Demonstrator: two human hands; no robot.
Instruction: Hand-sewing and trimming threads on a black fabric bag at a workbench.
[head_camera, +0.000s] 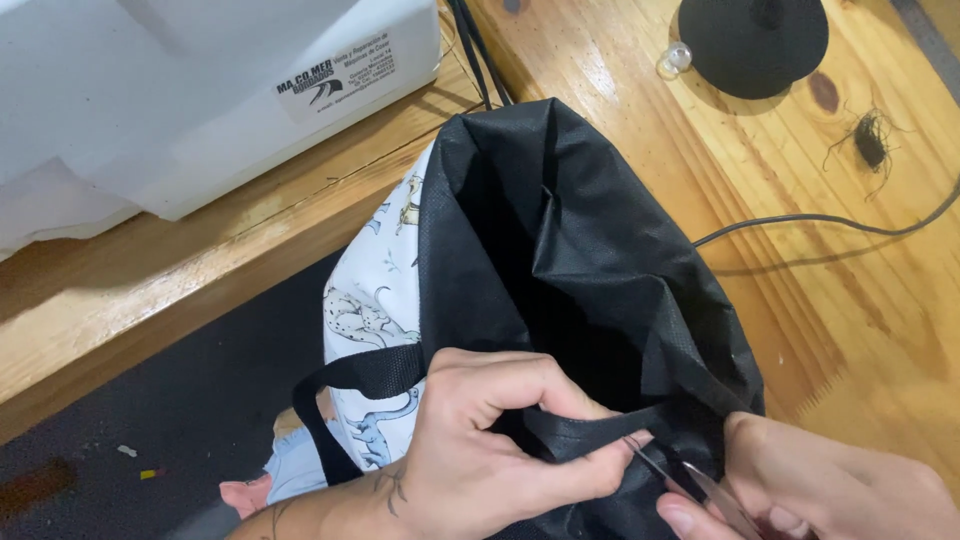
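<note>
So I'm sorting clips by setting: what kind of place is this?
Likely a sewing workshop: a white sewing or embroidery machine on a wooden table, a black fabric bag, loose thread clippings.

My workbench (850, 300), pale varnished pine with dark knots, carries a white machine housing (200, 90) at its far left corner. Also on the boards: a round black base (753, 40), a small clear bead (676, 58) beside it, a tangle of black thread (870, 145) and a black cable (830, 220).
</note>
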